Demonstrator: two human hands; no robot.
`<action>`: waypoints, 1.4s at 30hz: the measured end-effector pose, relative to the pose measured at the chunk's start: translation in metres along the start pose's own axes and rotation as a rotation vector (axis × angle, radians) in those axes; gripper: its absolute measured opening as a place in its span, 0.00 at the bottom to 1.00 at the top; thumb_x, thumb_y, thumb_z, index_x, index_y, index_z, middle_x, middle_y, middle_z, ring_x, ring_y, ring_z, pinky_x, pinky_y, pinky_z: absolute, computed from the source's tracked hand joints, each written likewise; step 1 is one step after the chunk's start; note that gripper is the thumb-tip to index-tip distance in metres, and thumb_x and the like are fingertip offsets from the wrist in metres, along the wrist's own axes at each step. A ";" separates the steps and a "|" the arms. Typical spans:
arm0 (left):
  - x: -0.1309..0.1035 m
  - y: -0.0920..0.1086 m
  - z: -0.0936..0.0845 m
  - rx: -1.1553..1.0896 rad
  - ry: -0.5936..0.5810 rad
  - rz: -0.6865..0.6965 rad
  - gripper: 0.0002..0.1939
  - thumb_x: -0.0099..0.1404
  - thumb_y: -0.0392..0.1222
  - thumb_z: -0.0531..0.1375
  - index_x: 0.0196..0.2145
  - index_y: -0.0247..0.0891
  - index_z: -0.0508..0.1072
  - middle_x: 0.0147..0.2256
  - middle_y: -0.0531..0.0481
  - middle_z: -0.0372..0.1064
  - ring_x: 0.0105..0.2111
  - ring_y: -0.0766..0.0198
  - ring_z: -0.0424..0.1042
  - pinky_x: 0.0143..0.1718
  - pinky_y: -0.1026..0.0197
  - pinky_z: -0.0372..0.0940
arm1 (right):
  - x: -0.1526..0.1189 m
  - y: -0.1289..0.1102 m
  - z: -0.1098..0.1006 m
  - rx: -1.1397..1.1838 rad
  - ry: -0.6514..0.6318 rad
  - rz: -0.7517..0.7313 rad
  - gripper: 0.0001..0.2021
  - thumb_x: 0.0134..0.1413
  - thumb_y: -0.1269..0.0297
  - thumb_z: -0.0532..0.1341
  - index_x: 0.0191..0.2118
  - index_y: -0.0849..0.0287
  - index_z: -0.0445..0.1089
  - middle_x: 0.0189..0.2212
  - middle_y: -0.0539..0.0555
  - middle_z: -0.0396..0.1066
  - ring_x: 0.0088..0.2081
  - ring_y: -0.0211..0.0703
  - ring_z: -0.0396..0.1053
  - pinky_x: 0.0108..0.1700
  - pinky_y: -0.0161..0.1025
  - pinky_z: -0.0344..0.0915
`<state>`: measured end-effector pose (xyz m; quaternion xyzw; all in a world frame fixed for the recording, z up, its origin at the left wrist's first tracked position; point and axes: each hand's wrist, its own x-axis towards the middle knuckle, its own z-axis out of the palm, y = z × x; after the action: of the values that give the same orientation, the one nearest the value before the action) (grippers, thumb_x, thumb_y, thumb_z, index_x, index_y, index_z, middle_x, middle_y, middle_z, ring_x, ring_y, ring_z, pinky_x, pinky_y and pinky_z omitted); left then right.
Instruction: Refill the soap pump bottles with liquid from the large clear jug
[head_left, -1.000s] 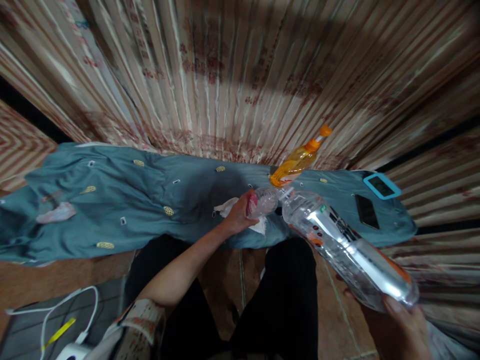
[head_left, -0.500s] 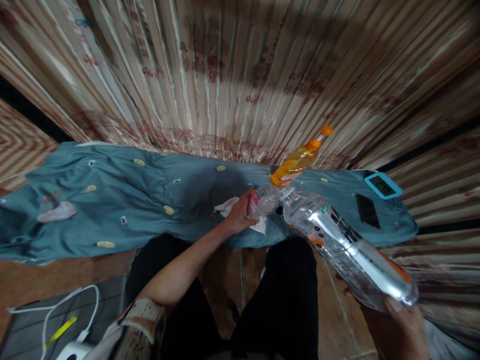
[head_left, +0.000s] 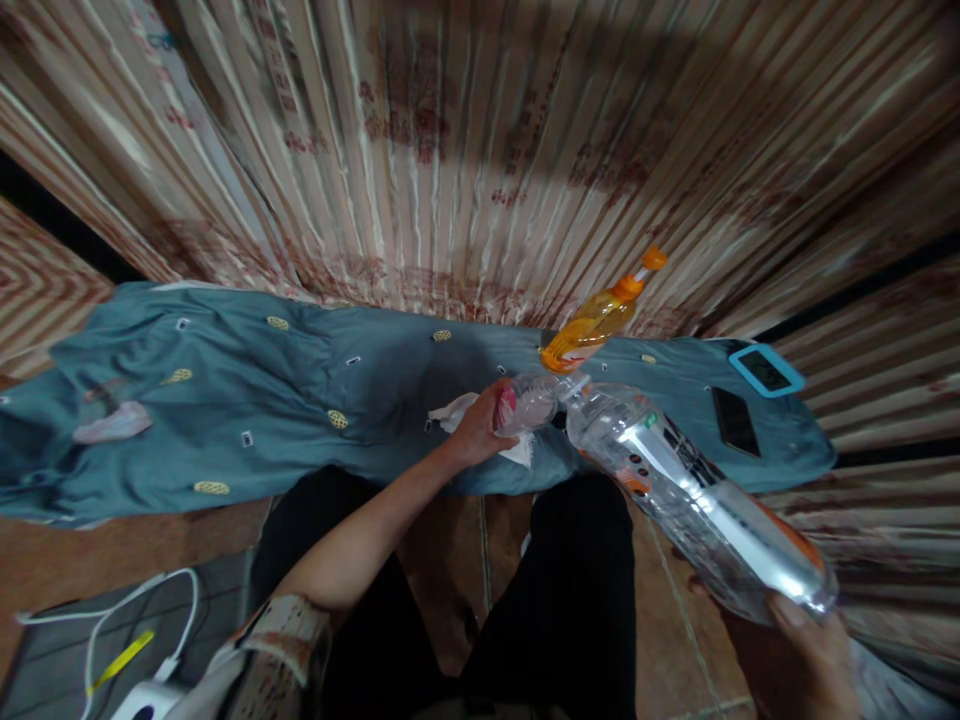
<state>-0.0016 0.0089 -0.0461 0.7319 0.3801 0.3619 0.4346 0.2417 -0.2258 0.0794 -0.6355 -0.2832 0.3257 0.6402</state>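
Note:
My left hand is closed around a small clear plastic bottle with a pink label, tilted with its mouth to the right. In my right hand is the base end of a large clear plastic bottle with a silver and orange label. It slants down to the left, and its neck meets the small bottle's mouth. Whether liquid passes between them I cannot tell. Beneath my left hand lies a crumpled white tissue. Just behind the two necks stands an orange dish-soap-like bottle with an orange cap.
A teal patterned cloth covers the narrow surface before me. At its right end lie a dark phone and a blue-framed display. A pale crumpled item is far left. Pleated curtain hangs behind; a white cable lies lower left.

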 end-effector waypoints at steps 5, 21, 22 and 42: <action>0.000 0.002 -0.001 0.005 -0.011 -0.004 0.52 0.49 0.37 0.73 0.67 0.37 0.54 0.67 0.34 0.59 0.67 0.42 0.61 0.70 0.39 0.54 | 0.000 -0.001 0.001 -0.008 -0.005 -0.007 0.35 0.45 0.53 0.72 0.62 0.51 0.71 0.63 0.59 0.66 0.41 0.52 0.74 0.30 0.40 0.74; 0.001 0.000 0.001 0.013 0.000 0.012 0.52 0.48 0.38 0.73 0.67 0.40 0.56 0.66 0.37 0.61 0.66 0.43 0.62 0.70 0.40 0.55 | 0.000 -0.004 -0.003 -0.010 0.000 0.016 0.35 0.46 0.53 0.73 0.62 0.48 0.70 0.67 0.57 0.63 0.41 0.49 0.75 0.31 0.39 0.73; 0.001 0.001 0.001 0.014 -0.002 0.005 0.51 0.48 0.38 0.73 0.66 0.39 0.56 0.65 0.37 0.62 0.66 0.43 0.62 0.70 0.40 0.56 | 0.000 -0.004 -0.003 -0.009 -0.002 0.013 0.35 0.46 0.53 0.73 0.61 0.49 0.71 0.67 0.56 0.63 0.41 0.49 0.75 0.32 0.39 0.73; -0.001 0.009 -0.002 -0.036 -0.018 -0.029 0.50 0.48 0.36 0.73 0.66 0.38 0.57 0.65 0.39 0.62 0.66 0.37 0.60 0.71 0.38 0.54 | 0.004 -0.006 -0.006 -0.015 0.021 0.048 0.37 0.39 0.51 0.75 0.60 0.49 0.73 0.59 0.57 0.69 0.38 0.51 0.73 0.30 0.41 0.72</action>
<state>-0.0018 0.0059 -0.0377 0.7215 0.3800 0.3560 0.4563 0.2495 -0.2267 0.0848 -0.6503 -0.2634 0.3321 0.6305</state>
